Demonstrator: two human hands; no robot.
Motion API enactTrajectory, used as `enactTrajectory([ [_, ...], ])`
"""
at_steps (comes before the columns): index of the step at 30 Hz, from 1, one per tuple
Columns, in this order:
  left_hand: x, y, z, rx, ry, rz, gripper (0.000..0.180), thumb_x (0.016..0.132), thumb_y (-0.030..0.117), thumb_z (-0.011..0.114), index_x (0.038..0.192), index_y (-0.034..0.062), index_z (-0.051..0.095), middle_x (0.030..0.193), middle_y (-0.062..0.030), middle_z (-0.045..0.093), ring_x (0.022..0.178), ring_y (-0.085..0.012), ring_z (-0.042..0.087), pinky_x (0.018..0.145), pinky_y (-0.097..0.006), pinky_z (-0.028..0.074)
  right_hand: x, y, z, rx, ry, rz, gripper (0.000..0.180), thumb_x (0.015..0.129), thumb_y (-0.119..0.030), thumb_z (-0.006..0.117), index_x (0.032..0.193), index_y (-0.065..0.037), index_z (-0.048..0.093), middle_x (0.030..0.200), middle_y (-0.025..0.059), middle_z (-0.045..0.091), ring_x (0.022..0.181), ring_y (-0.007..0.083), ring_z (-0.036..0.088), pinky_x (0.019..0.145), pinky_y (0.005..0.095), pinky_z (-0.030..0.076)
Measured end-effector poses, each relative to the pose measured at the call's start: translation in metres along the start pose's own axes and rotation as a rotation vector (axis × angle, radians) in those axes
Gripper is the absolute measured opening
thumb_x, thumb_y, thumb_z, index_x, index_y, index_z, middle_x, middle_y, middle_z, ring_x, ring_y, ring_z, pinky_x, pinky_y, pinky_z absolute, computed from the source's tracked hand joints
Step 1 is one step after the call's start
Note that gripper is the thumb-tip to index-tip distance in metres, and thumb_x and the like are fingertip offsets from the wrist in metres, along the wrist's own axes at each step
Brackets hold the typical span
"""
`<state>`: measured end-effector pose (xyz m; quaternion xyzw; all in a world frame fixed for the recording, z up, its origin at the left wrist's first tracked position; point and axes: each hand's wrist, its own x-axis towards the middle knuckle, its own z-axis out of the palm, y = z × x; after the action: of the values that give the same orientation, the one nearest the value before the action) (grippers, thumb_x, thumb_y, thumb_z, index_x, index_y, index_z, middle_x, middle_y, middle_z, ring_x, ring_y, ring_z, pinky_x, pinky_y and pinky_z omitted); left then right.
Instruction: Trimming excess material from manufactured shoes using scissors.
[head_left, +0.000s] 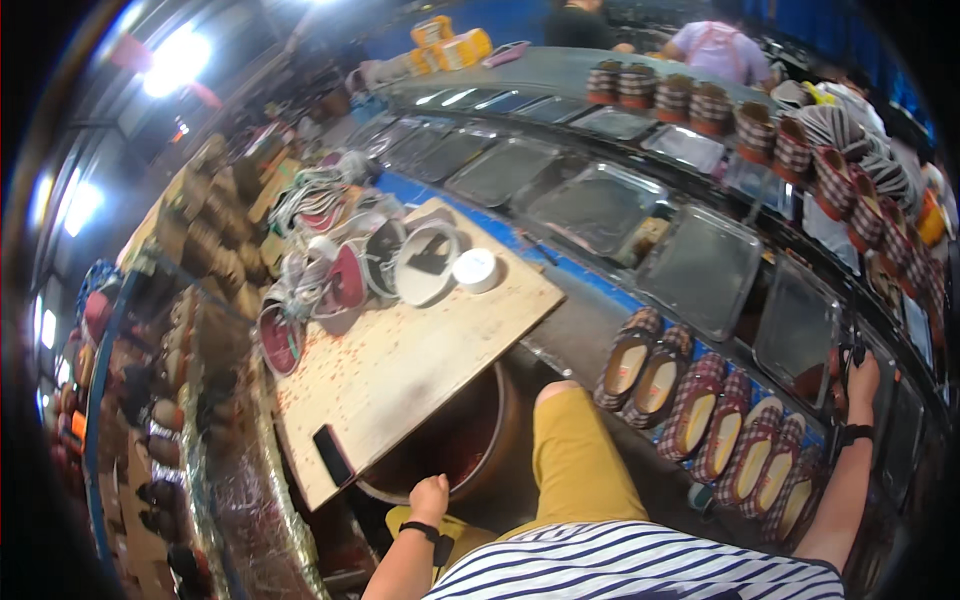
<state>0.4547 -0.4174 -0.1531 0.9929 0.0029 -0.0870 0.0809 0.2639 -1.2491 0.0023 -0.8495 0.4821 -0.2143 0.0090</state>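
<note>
Flanking plaid slippers (700, 420) — wooden board (420, 360), metal trays (700, 265)

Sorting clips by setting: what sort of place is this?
Likely a shoe or slipper workshop: rows of checked slippers beside a conveyor of metal trays, and shoe uppers heaped on a wooden board.

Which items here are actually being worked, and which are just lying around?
In hand:
- left hand on the rim of the round tub
- right hand up at the metal trays
- row of plaid slippers between them

Lying about:
- phone on the wooden board
- white round tub
- pile of shoe uppers
</note>
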Motion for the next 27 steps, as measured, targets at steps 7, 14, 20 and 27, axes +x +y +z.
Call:
enactTrajectory([
  [7, -0.015, 0.009, -0.006, -0.318, 0.094, -0.007, 0.033, 0.091, 0.030, 0.051, 0.082, 0.0022, 0.067, 0.086, -0.0198, 0.066, 0.086, -0.0387, 0.062, 0.077, -0.049, 0.049, -0.115, -0.271, -0.051, 0.547, -0.054, -0.667, 0.024, 0.071, -0.015, 0.077, 0.086, -0.003, 0.061, 0.081, 0.0181, 0.062, 0.078, 0.0385, 0.061, 0.067, 0.0427, 0.047],
  [14, -0.043, 0.031, -0.037, -0.746, 0.273, 0.001, 0.015, 0.089, 0.016, 0.060, 0.090, 0.0033, 0.067, 0.087, -0.0139, 0.064, 0.083, -0.0290, 0.063, 0.075, -0.037, 0.049, -0.241, -0.432, -0.029, 0.901, -0.301, -1.323, 0.021, 0.066, -0.010, 0.073, 0.079, -0.004, 0.058, 0.078, 0.0146, 0.059, 0.076, 0.0355, 0.058, 0.067, 0.0442, 0.047],
  [20, -0.055, 0.043, -0.053, -1.206, 0.237, 0.043, 0.019, 0.093, 0.010, 0.059, 0.110, 0.0020, 0.057, 0.095, -0.0046, 0.060, 0.086, -0.0135, 0.058, 0.078, -0.027, 0.047, -0.377, -0.494, -0.012, 0.990, -0.526, -1.568, 0.015, 0.072, -0.011, 0.068, 0.080, -0.008, 0.056, 0.076, 0.0098, 0.058, 0.077, 0.0298, 0.059, 0.067, 0.0405, 0.049],
  [27, -0.046, -0.015, -0.034, -0.844, 0.200, -0.144, 0.021, 0.087, 0.019, 0.064, 0.094, 0.0001, 0.065, 0.079, -0.0124, 0.066, 0.074, -0.0244, 0.065, 0.071, -0.036, 0.051, -0.426, -0.476, -0.018, 0.968, -0.931, -1.587, 0.017, 0.071, -0.007, 0.066, 0.087, -0.006, 0.060, 0.080, 0.0122, 0.062, 0.081, 0.0315, 0.063, 0.069, 0.0417, 0.050],
])
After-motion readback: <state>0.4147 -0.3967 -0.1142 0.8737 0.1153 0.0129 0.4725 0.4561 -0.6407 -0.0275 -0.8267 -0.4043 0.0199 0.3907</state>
